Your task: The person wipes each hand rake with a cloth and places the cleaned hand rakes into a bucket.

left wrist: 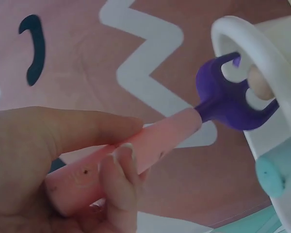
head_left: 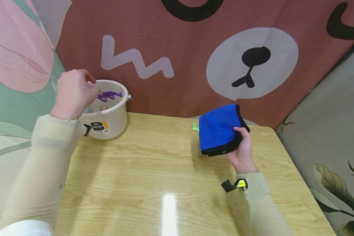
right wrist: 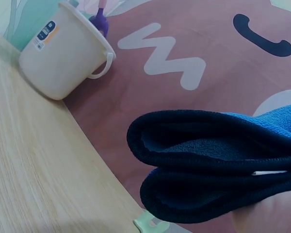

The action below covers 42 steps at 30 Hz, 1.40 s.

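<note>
My left hand (head_left: 75, 93) pinches a toy rake by its pink handle (left wrist: 169, 133), thumb on one side and fingers on the other. The rake's purple pronged head (left wrist: 223, 94) is at the mouth of a cream bucket (head_left: 118, 119), overlapping its rim in the left wrist view. On the right, my right hand (head_left: 242, 150) grips a folded blue cloth (head_left: 216, 127) with black edging, thumb on its near face. The right wrist view shows the cloth's folds (right wrist: 203, 141) end-on; most of that hand is hidden there.
Inside the bucket show a rounded tan thing (head_left: 104, 107) and a teal piece (left wrist: 270, 177). A light green piece (head_left: 195, 127) pokes out behind the cloth at the back of the wooden table (head_left: 141, 170). A printed fabric backdrop (head_left: 153, 32) rises directly behind.
</note>
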### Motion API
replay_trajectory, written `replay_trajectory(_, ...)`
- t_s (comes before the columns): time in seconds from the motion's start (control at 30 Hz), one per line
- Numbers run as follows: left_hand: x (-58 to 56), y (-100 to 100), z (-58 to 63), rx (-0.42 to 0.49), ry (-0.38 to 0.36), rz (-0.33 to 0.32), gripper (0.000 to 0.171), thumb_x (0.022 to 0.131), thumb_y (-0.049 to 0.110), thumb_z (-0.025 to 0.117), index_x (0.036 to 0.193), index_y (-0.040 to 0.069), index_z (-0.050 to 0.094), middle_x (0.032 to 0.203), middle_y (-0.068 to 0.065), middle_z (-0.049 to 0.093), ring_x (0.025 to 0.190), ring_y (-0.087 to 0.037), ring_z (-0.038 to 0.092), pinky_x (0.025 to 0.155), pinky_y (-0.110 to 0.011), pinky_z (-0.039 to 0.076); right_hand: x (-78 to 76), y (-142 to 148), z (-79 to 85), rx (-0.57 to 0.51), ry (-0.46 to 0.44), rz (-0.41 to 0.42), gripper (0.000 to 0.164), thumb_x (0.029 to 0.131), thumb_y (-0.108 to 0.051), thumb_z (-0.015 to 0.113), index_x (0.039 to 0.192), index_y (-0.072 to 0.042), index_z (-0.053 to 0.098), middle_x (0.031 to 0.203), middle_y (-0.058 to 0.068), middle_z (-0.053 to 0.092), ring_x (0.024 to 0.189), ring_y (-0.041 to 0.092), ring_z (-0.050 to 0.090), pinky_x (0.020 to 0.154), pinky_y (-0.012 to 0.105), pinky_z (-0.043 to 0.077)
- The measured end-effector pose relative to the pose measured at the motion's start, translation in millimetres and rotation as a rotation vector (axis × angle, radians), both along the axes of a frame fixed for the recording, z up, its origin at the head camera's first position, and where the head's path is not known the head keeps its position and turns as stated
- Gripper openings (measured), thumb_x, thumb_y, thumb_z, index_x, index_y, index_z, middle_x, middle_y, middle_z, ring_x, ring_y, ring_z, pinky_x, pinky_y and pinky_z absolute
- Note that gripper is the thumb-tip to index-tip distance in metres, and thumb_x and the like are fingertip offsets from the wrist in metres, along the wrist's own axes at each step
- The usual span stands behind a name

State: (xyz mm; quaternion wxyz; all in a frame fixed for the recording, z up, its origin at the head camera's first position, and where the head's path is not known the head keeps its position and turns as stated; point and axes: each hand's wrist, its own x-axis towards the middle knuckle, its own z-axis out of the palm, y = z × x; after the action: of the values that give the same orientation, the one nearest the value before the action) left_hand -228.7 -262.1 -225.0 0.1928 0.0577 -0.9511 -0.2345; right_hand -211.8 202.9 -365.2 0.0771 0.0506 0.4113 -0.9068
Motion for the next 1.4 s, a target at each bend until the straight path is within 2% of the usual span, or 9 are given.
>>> replay_trajectory(0.1,-5.6,2,-1.4,-0.008,0.004,-0.016,0.027,0.083,0.007,0.061,0.104,-0.007,0.068,0.098,-0.029,0.072,0.093,-0.045,0.060,0.068,-0.050,0.046,-0.3,1,-0.7,-0.014,-0.006,0.002,0.059,0.103,-0.040,0.046,0.152,-0.029,0.015,0.155,-0.004,0.026,0.140,0.020,0.030,0.118,0.038,0.025)
replay_trajectory(0.23,-12.6,7,-3.8,-0.032,0.013,-0.039,0.020,0.083,0.005,0.059,0.097,-0.005,0.067,0.090,-0.026,0.073,0.089,-0.044,0.061,0.063,-0.046,0.044,0.0,2,-1.1,-0.020,-0.010,0.000,0.061,0.103,-0.040,0.047,0.152,-0.029,0.014,0.156,-0.004,0.026,0.140,0.020,0.030,0.118,0.038,0.025)
replay_trajectory(0.47,-23.4,13,-10.4,-0.041,-0.043,-0.076,0.020,0.090,0.010,0.057,0.100,-0.006,0.065,0.087,-0.023,0.077,0.094,-0.045,0.063,0.072,-0.049,0.046,0.6,4,-2.3,-0.011,-0.016,0.003,0.062,0.103,-0.040,0.047,0.153,-0.028,0.014,0.156,-0.004,0.027,0.140,0.020,0.031,0.117,0.037,0.027)
replay_trajectory(0.63,-28.1,18,-17.2,-0.026,-0.143,-0.123,0.025,0.098,0.014,0.056,0.114,-0.005,0.055,0.098,-0.027,0.072,0.094,-0.041,0.065,0.077,-0.050,0.049,1.5,3,-4.0,-0.015,-0.016,0.008,0.062,0.103,-0.040,0.046,0.154,-0.028,0.013,0.157,-0.003,0.026,0.141,0.020,0.029,0.119,0.038,0.024)
replay_trajectory(0.7,-29.8,18,-22.0,-0.035,-0.158,-0.143,0.024,0.099,0.014,0.053,0.114,-0.005,0.052,0.100,-0.027,0.069,0.093,-0.041,0.063,0.078,-0.051,0.048,0.9,4,-5.1,-0.011,-0.018,0.010,0.063,0.103,-0.041,0.046,0.155,-0.028,0.012,0.158,-0.003,0.024,0.142,0.021,0.028,0.120,0.039,0.023)
replay_trajectory(0.9,-34.9,19,-34.2,-0.093,-0.161,-0.174,0.024,0.100,0.015,0.048,0.111,-0.007,0.048,0.091,-0.028,0.070,0.090,-0.044,0.064,0.078,-0.052,0.047,0.9,5,-5.6,-0.004,-0.025,0.008,0.065,0.103,-0.041,0.047,0.155,-0.029,0.011,0.159,-0.003,0.023,0.143,0.021,0.028,0.120,0.040,0.023)
replay_trajectory(1.17,-40.9,23,-45.3,-0.198,-0.238,-0.183,0.036,0.099,0.014,0.038,0.116,-0.015,0.050,0.103,-0.036,0.060,0.096,-0.052,0.060,0.088,-0.063,0.049,0.8,6,-7.5,0.005,-0.032,-0.004,0.064,0.103,-0.041,0.047,0.155,-0.028,0.012,0.158,-0.003,0.025,0.142,0.020,0.029,0.119,0.038,0.024)
replay_trajectory(1.3,-41.3,24,-54.3,-0.239,-0.274,-0.176,0.030,0.100,0.013,0.037,0.110,-0.013,0.049,0.094,-0.033,0.058,0.089,-0.051,0.059,0.083,-0.062,0.049,0.5,7,-8.6,0.011,-0.028,-0.007,0.063,0.103,-0.040,0.046,0.155,-0.028,0.013,0.157,-0.003,0.027,0.141,0.020,0.031,0.118,0.037,0.027)
replay_trajectory(1.4,-41.3,25,-60.6,-0.267,-0.276,-0.166,0.027,0.100,0.012,0.035,0.104,-0.010,0.049,0.088,-0.030,0.057,0.086,-0.050,0.057,0.084,-0.062,0.045,0.4,7,-9.0,0.016,-0.024,-0.006,0.062,0.103,-0.040,0.047,0.154,-0.027,0.015,0.156,-0.003,0.028,0.140,0.020,0.032,0.117,0.036,0.029)
